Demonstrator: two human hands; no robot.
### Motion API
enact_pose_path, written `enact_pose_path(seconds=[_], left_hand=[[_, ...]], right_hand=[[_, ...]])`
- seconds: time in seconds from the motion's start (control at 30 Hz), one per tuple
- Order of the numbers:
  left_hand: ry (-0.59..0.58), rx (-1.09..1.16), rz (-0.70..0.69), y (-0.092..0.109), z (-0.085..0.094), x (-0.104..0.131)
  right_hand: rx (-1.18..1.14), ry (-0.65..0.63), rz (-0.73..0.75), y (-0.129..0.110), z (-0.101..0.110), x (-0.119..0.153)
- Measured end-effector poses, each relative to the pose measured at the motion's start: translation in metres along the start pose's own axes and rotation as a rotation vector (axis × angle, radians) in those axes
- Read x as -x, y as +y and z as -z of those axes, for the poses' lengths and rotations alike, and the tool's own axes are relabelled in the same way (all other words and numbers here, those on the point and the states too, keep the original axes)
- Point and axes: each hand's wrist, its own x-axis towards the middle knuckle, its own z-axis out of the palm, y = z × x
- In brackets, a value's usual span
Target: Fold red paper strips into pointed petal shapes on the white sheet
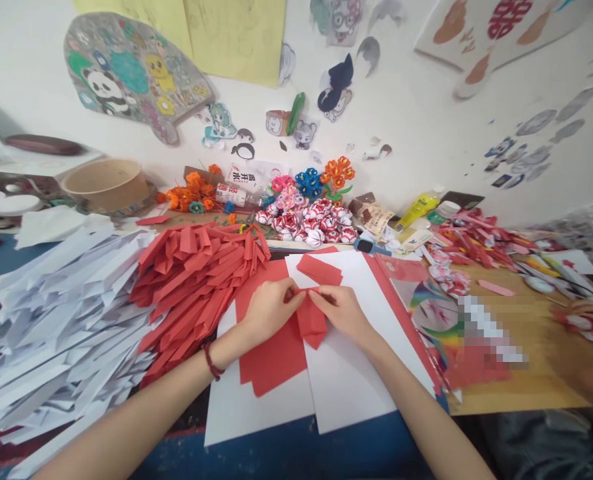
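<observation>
Between my two hands is a folded piece of red paper (pixel 311 323), its pointed lower end hanging toward me. My left hand (pixel 271 307) pinches its upper edge from the left, a dark red cord bracelet (pixel 212 362) on the wrist. From the other side, the fingers of my right hand (pixel 342 308) pinch the same edge. Under the hands lie red sheets (pixel 271 360) and white sheets (pixel 351 380). Just beyond the fingertips rests another folded red paper strip (pixel 320 268).
Piles of folded red strips (pixel 196 280) and folded white strips (pixel 61 320) cover the left side. Red-and-white paper flowers (pixel 321 223) sit at the back, near a wooden tub (pixel 104 183) and a yellow bottle (pixel 419 208). At far right is another person's blurred hand (pixel 586 353).
</observation>
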Motion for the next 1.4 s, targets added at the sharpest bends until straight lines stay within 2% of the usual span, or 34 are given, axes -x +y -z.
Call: enact_pose_path(seconds=[0.13,0.27,0.4,0.53,0.87,1.13,1.3,1.4], left_hand=[[0.016,-0.033,0.034,0.001,0.001,0.001],[0.015,-0.217,0.025,0.002,-0.003,0.002],[-0.008,-0.439,-0.067,0.003,-0.009,0.003],[-0.021,-0.578,-0.196,0.004,-0.011,0.003],[0.038,-0.546,-0.289,0.000,-0.011,0.009],[0.078,-0.606,-0.416,-0.001,-0.018,0.011],[0.064,-0.643,-0.463,-0.003,-0.020,0.012],[0.052,-0.657,-0.480,-0.003,-0.021,0.014]], right_hand=[[0.057,0.010,-0.019,-0.002,0.000,0.003],[0.206,0.045,0.003,-0.005,-0.002,0.006],[0.436,0.097,0.035,-0.004,-0.006,0.008],[0.495,0.117,0.033,-0.002,-0.005,0.009],[0.593,0.164,0.093,0.003,-0.005,0.017],[0.920,0.337,0.381,0.002,-0.004,0.031],[0.974,0.240,0.492,0.004,0.000,0.037],[0.985,0.187,0.502,0.007,0.000,0.041]])
